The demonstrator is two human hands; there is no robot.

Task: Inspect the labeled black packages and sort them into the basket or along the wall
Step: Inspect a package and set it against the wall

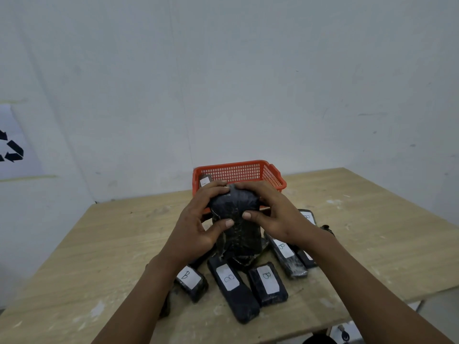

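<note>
both hands (238, 219) grip one black package (236, 224); beyond them, red basket (238, 171) holds one labeled package (205, 180).

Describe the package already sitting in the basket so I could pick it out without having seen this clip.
Start at the red mesh basket at the far side of the wooden table, near the wall. In its left corner a black package with a white label leans against the mesh, just beyond the left hand. It is the only package inside the basket; the rest lie on the table or are held.
</note>
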